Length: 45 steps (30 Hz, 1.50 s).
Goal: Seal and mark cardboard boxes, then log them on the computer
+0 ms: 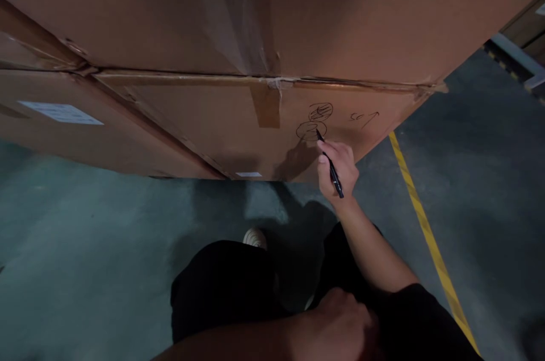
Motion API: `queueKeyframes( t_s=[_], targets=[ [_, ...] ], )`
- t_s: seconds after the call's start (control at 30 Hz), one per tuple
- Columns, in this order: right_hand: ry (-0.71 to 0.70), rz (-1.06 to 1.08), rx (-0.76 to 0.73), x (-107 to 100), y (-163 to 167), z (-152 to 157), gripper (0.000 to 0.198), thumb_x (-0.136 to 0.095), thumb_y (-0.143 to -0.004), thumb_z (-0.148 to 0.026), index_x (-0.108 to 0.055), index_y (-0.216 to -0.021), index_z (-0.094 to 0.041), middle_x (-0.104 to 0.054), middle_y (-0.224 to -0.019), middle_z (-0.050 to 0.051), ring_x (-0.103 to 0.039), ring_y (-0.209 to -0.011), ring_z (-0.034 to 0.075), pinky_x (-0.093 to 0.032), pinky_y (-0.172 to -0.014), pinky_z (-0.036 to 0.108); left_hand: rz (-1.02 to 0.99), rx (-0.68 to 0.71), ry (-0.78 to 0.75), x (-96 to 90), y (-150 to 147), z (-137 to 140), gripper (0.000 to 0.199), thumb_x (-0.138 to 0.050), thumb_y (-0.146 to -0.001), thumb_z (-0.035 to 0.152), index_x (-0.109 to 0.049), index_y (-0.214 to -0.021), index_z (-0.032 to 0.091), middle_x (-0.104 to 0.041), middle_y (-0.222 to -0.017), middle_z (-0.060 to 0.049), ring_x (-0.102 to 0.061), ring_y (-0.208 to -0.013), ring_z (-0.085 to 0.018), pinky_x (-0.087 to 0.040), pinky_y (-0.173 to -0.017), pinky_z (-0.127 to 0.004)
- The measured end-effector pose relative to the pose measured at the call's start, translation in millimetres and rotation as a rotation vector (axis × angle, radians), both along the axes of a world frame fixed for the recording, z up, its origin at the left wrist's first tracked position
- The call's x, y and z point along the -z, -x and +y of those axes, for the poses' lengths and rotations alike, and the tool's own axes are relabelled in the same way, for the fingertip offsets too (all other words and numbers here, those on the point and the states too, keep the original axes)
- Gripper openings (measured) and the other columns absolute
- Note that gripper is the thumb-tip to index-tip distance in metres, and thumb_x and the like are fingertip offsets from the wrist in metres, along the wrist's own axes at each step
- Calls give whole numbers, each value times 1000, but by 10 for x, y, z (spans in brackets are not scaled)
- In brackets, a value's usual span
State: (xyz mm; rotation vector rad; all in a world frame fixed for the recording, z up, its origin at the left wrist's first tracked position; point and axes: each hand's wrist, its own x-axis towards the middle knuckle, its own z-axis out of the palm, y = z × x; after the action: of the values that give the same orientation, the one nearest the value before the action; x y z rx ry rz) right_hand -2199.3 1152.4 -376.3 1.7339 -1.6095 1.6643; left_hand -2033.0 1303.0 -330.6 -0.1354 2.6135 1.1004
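Right grip (339, 171) pinches a black pen (336, 180), tip toward eleven o'clock; left grip (338, 321) unclear. Probably light, stiff: best held near the tip.

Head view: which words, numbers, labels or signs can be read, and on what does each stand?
"50" or "SO", handwritten beside an arrow, on the lower right box.
Two circled marks, same box: unreadable.
White label, lower left box: too blurred to read.
Small label, low on lower right box: too small to read.
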Motion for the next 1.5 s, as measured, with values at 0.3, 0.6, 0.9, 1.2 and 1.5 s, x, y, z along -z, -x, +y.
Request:
queueKeyframes(
  t_s=[0.3,0.6,0.9,1.2,1.5],
  targets=[
    [-377,-363,-175,228,179,1016,32,-62,-108,-41,-83,-130,-31,-81,-121,8,-77,-111,26,-64,-96,43,98,-129,-45,-418,146,-571,42,-42,-118,39,-75,-105,16,-83,-99,-10,-81,-85,-28,-55,-71,-41],
    [-647,-1334,-202,510,77,1795,60,-59,-93,-78,-86,-83,-25,-79,-83,10,-78,-82,31,-68,-81,48,-77,-470,149,-557,60,-1211,40,-46,-118,55,-64,-125,20,-83,-107,-7,-81,-94,-29,-58,-79,-36],
    [-626,-1301,-212,367,217,1670,62,-66,-91,-76,-84,-78,-18,-75,-73,10,-72,-66,26,-65,-68,42,-270,-413,230,-487,200,-1095,47,-59,-113,57,-63,-133,15,-83,-119,-14,-82,-106,-39,-62,-87,-47],
    [-323,-239,-220,62,364,689,28,-71,-105,-34,-80,-131,-28,-79,-125,8,-75,-117,23,-63,-104,42,-296,-96,40,-486,194,-827,51,-60,-110,61,-72,-124,14,-83,-117,-18,-81,-106,-41,-60,-90,-48],
    [-288,49,-142,147,203,125,28,-59,-111,-29,-76,-133,-25,-79,-128,7,-69,-133,24,-46,-128,53,-316,-54,-27,-419,186,-743,57,-59,-110,61,-72,-132,10,-82,-121,-20,-80,-112,-43,-62,-93,-51]
  ],
)
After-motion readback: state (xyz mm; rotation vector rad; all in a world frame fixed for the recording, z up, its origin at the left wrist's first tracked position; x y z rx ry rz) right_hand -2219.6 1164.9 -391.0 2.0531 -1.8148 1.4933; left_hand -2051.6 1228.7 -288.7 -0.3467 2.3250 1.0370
